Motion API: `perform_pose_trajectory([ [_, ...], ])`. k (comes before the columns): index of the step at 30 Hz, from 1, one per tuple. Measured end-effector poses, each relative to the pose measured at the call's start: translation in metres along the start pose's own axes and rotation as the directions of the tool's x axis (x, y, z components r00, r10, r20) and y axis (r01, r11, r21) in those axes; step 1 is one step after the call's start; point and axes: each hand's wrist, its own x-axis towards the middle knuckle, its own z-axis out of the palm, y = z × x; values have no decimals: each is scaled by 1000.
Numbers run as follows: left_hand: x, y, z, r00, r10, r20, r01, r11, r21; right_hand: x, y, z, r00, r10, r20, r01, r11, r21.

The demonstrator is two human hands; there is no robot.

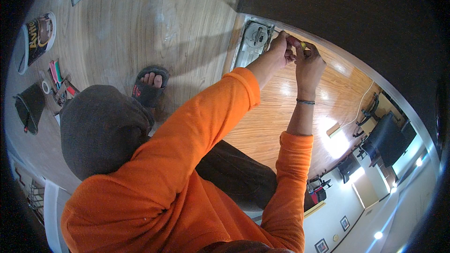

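Head view: your left hand (280, 49) and right hand (307, 63) pinch together one small yellow tool (303, 45), just right of the metal lock plate (253, 42); left hand is nearer.

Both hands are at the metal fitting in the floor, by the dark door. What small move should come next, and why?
Probably a small turn of the yellow-tipped tool. The left hand and right hand pinch it together at the edge of the metal fitting, whose round part lies uncovered. What the tip touches is hidden, so this is only a guess.
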Motion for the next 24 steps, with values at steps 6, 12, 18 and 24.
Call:
perform_pose_trajectory([
  [6, -4, 3, 2, 997, -49, -67, 47, 999, -27, 8, 16, -1, 940, -333, -77, 336, 942, 25],
  [12, -3, -2, 0, 996, 21, -91, -17, 999, 42, 5, 11, -2, 967, -253, -30, 255, 964, 77],
  [18, 0, -7, -5, 999, -19, -33, 18, 1000, -10, -2, 8, 3, 983, -164, -86, 173, 979, 110],
  [24, 2, -4, -6, 1000, -29, 3, 29, 998, -62, -3, 14, 8, 977, -175, -118, 187, 978, 94],
])
